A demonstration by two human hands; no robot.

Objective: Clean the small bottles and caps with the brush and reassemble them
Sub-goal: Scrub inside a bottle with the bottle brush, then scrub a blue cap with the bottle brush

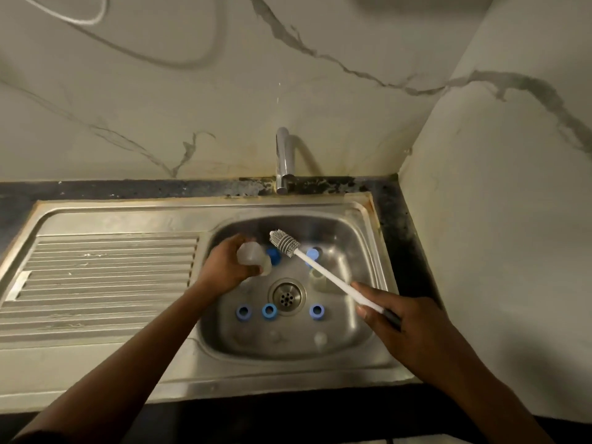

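Plastic bottle [253, 256]: was held over the sink [352, 232] basin by the left grip [224, 267], fingers curled round it.
Brushing step: neck and bristles were judged to need lining up on one axis before any push and twist.
Bottle axis: was laid nearly level, neck seemingly turned right, toward the drain [287, 296].
White brush [320, 272]: was pinched near its dark handle end by the right grip [407, 328]; long axis was slanted from lower right to upper left, bristles just beside the bottle.
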